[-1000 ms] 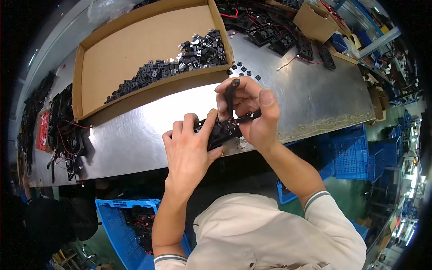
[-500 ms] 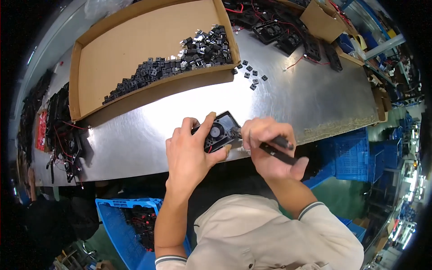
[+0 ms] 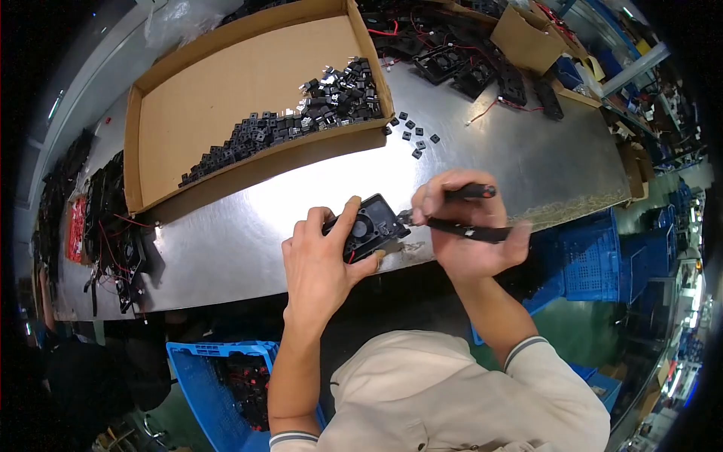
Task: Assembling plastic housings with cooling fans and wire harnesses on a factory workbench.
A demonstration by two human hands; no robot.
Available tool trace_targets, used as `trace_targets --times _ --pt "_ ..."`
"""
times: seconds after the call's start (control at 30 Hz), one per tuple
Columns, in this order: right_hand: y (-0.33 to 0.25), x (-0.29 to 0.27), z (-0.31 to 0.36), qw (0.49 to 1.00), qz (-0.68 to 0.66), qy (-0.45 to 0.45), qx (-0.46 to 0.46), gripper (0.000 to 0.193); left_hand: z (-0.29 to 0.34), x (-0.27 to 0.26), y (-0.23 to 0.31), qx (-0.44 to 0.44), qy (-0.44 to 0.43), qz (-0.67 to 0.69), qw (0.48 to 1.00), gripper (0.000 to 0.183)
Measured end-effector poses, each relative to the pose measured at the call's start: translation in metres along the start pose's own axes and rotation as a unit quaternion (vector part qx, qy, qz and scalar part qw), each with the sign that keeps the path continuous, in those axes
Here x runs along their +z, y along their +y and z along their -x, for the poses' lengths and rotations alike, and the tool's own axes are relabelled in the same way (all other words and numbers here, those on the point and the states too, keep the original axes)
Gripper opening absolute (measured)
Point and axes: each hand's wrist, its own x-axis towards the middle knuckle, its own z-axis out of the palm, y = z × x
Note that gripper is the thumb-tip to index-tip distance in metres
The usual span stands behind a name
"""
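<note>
A black rectangular plastic housing with a small round fan [image 3: 361, 227] in it is held in my left hand [image 3: 310, 252], tilted, near the table's front edge. The fingers press its left side and the thumb lies along the lower edge. My right hand [image 3: 473, 261] grips pliers [image 3: 489, 234] with black handles, which are spread apart. Their metal tip meets the housing's right edge; the jaws are small and partly covered by my fingers, so what they pinch cannot be made out. A bit of red wire shows at the housing's lower left.
Beyond my hands, a shallow cardboard tray [image 3: 132, 162] holds a heap of small black parts [image 3: 339, 94]. Several loose ones [image 3: 419, 132] lie beside it. Wired black housings [image 3: 474, 75] are piled at the back right, more [image 3: 113, 233] at left. Blue crates [image 3: 591, 267] stand below the table.
The pliers' handles have spread wider and my right hand has opened around them. The housing has shifted slightly to the right, still in my left hand. The whole view has tilted a little.
</note>
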Motion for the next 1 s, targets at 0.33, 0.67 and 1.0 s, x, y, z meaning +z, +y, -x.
trace_targets --times 0.33,0.67,1.0 --pt "0.000 -0.001 0.010 0.999 -0.014 -0.021 -0.020 0.091 0.003 -0.004 0.009 0.015 0.026 -0.063 0.998 0.074" --pt "0.008 0.000 0.010 0.996 -0.045 -0.080 -0.006 0.094 0.000 -0.003 0.004 0.000 0.005 -0.014 1.000 0.073" --pt "0.010 0.005 0.011 0.997 -0.003 -0.080 -0.010 0.094 -0.003 -0.006 0.002 -0.004 -0.006 0.000 1.000 0.075"
